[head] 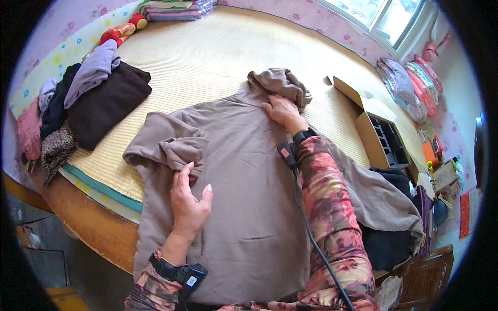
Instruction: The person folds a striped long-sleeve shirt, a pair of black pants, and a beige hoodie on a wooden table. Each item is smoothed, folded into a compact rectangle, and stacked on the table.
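Observation:
A taupe hooded sweatshirt (249, 186) lies spread on a woven mat (218, 50), its bunched hood (282, 83) pointing away from me. The sleeve on the left is folded inward over the body, and its crumpled cuff end (184, 151) rests near the chest. My left hand (190, 198) is just below that cuff, palm turned sideways and fingers apart, with nothing seen in its grasp. My right hand (282, 110) lies on the sweatshirt at the base of the hood, its fingertips partly over the fabric. The other sleeve (373, 198) stretches out to the lower right beyond my right forearm.
Folded dark, lilac and leopard-print clothes (109, 101) are piled at the left. An open cardboard box (365, 136) stands at the right, near dark garments (389, 245). The bed's wooden edge (97, 233) curves along the near left. A cable hangs from my right wrist.

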Action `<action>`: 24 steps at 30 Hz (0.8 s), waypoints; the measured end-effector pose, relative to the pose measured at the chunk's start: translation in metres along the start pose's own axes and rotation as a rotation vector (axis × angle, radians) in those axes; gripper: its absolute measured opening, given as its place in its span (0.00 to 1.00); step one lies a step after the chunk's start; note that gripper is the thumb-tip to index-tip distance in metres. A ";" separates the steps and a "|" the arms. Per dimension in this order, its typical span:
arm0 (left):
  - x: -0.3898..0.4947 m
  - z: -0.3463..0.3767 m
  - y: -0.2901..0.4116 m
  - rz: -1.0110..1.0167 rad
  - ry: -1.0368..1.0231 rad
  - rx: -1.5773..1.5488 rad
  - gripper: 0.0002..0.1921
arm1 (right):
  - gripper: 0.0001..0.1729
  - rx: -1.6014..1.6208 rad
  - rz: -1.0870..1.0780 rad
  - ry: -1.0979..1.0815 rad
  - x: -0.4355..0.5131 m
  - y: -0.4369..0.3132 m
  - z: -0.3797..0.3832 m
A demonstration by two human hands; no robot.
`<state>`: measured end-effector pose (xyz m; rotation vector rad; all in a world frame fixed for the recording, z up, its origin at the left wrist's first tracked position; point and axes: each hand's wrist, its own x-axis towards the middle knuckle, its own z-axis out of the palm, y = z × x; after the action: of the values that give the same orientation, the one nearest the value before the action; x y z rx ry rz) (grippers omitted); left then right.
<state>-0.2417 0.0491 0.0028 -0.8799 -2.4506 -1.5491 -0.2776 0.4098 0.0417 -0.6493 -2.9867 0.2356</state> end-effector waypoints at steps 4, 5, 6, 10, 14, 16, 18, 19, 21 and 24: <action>-0.001 0.000 -0.001 0.010 -0.006 0.005 0.33 | 0.39 0.014 -0.292 0.164 -0.052 -0.040 0.007; -0.001 0.000 -0.001 0.012 -0.004 0.008 0.33 | 0.40 0.021 -0.458 0.204 -0.083 -0.052 0.021; -0.001 0.000 -0.001 0.011 -0.003 0.010 0.33 | 0.41 0.036 -0.503 0.098 -0.113 -0.058 0.032; -0.001 0.000 -0.001 0.002 -0.006 0.004 0.33 | 0.37 -0.034 -0.185 -0.008 -0.108 -0.009 0.014; -0.001 0.000 -0.001 -0.005 -0.030 0.050 0.33 | 0.06 0.114 -0.068 0.626 -0.048 0.050 -0.012; 0.000 -0.001 0.000 -0.032 -0.053 0.068 0.33 | 0.08 -0.007 -0.094 0.611 -0.027 0.054 -0.009; 0.000 -0.001 0.001 -0.016 -0.048 0.063 0.33 | 0.09 -0.128 -0.068 0.539 -0.008 0.048 -0.008; 0.000 -0.002 0.002 -0.024 -0.048 0.060 0.33 | 0.10 -0.171 0.009 0.429 0.000 0.045 -0.011; -0.001 -0.002 0.003 0.006 -0.026 0.074 0.33 | 0.15 -0.038 0.292 0.085 0.023 0.045 -0.036; -0.002 -0.002 0.005 0.000 -0.043 0.083 0.33 | 0.17 0.387 0.367 0.239 0.041 0.056 -0.083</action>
<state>-0.2383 0.0477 0.0069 -0.9082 -2.5246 -1.4322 -0.2835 0.4884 0.1156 -1.0768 -2.4754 0.6828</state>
